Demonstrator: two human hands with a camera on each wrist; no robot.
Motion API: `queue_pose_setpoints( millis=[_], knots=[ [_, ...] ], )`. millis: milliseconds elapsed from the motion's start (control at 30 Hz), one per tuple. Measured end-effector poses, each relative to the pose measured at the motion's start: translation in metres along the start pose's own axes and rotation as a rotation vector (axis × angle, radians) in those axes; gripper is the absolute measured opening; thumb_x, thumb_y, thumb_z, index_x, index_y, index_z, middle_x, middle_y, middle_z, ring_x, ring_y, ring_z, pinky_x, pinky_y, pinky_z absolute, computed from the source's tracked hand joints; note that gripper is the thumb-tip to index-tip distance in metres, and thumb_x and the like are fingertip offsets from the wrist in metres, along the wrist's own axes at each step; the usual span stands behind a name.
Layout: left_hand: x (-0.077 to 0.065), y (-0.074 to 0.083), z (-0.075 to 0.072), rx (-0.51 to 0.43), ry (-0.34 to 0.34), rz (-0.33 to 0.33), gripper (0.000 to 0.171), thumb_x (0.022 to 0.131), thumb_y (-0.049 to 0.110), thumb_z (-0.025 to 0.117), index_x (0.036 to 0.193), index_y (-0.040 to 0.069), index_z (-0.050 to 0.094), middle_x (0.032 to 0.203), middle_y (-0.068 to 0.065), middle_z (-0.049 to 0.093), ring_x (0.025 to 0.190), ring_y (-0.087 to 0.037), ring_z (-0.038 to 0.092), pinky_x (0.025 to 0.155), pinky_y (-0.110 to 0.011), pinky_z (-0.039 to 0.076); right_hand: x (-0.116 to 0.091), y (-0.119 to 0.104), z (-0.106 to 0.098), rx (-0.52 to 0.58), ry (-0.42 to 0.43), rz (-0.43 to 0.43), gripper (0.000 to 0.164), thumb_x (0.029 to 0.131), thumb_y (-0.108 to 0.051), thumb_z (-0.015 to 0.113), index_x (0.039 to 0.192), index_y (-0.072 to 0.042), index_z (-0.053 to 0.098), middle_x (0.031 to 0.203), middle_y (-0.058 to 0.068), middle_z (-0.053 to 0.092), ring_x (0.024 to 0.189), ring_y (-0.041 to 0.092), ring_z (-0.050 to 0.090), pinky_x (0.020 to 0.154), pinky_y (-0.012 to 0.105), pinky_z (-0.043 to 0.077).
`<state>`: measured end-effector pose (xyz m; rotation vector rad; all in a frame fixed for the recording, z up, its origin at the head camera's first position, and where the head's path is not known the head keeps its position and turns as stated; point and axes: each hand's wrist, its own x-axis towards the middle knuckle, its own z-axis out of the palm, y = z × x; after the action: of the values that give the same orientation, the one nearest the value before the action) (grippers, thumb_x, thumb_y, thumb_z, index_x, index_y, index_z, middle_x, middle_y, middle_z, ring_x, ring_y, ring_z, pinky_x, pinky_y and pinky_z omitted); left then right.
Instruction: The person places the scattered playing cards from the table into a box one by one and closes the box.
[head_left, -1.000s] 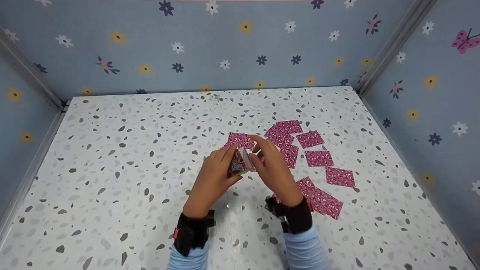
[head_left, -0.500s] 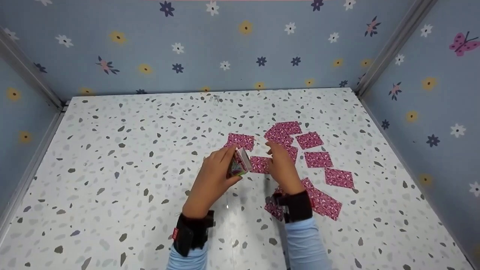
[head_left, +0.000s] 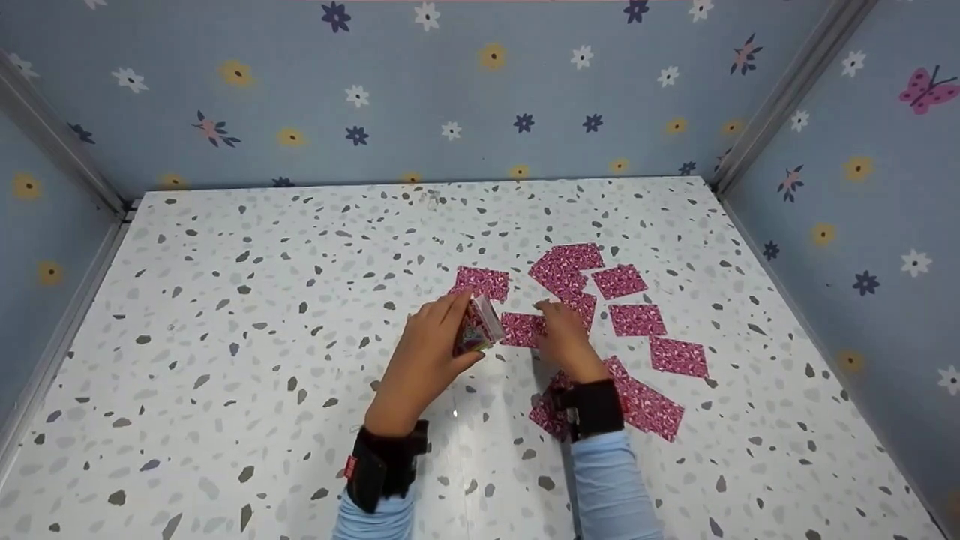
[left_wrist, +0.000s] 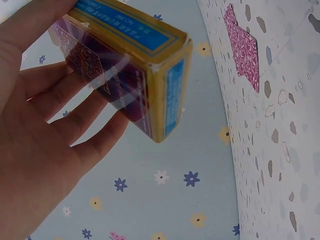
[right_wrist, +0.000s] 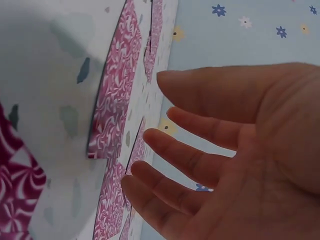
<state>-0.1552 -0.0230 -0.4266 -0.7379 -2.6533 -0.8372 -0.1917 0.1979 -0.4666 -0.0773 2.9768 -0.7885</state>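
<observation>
My left hand [head_left: 420, 358] holds a playing-card box [head_left: 475, 330] up and tilted near the middle of the table. In the left wrist view, the box [left_wrist: 127, 65] shows gold edges, blue printed panels and a dark purple face, gripped between thumb and fingers. To its right, my right hand [head_left: 568, 343] hovers low by a pink-patterned playing card [head_left: 519, 329] lying face down. The right wrist view has that hand's fingers [right_wrist: 187, 157] loosely bent with nothing between them. Another card [head_left: 484, 283] lies just beyond the box.
Several more face-down cards [head_left: 636, 319] are scattered to the right of the right hand, some overlapping at the back [head_left: 561, 270]. Nearer cards [head_left: 651, 409] lie by the right wrist strap [head_left: 600, 407]. Flower-patterned panels [head_left: 450, 90] border the speckled white table [head_left: 247, 300].
The right hand has drawn away from the box to the right and come down by the cards, uncovering one card between the hands. The left hand and box stay nearly still.
</observation>
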Motion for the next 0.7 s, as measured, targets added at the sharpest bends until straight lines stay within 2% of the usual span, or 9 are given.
queue_pose_setpoints(
  millis=[167,400,500,700],
  knots=[
    [0.0004,0.0000,0.0001,-0.007,-0.004,-0.007,0.080,0.074,0.026,0.078,0.141,0.005,0.039,0.131,-0.012,0.053,0.116,-0.032,0.051,0.098,-0.046,0.043,0.0000,0.0031,0.0052,-0.054,-0.020,0.026,0.052,0.079,-0.005,0.066,0.128,0.002,0.050,0.127,0.027,0.049,0.119,0.046,0.042,0.101,0.055,0.035],
    [0.0006,0.0004,0.0002,-0.010,-0.006,-0.016,0.080,0.074,0.026,0.078,0.141,0.004,0.039,0.131,-0.013,0.052,0.116,-0.032,0.052,0.098,-0.046,0.043,-0.0008,0.0026,0.0062,-0.081,-0.048,0.061,0.059,0.077,-0.009,0.070,0.131,0.001,0.048,0.127,0.026,0.046,0.118,0.043,0.041,0.099,0.055,0.036],
    [0.0001,0.0003,0.0007,-0.010,-0.001,-0.013,0.080,0.074,0.026,0.078,0.140,0.004,0.040,0.131,-0.013,0.052,0.116,-0.032,0.052,0.098,-0.046,0.044,-0.0010,0.0037,0.0076,-0.108,-0.035,0.058,0.058,0.075,-0.009,0.072,0.128,0.001,0.051,0.122,0.024,0.048,0.113,0.041,0.043,0.096,0.053,0.037],
    [-0.0005,0.0000,0.0017,-0.002,0.016,0.000,0.078,0.074,0.025,0.078,0.138,0.003,0.042,0.129,-0.013,0.053,0.114,-0.032,0.053,0.095,-0.047,0.045,0.0004,0.0057,0.0085,-0.122,-0.041,0.076,0.040,0.073,-0.009,0.073,0.108,0.000,0.057,0.114,0.021,0.050,0.108,0.040,0.044,0.093,0.051,0.038]
  ],
)
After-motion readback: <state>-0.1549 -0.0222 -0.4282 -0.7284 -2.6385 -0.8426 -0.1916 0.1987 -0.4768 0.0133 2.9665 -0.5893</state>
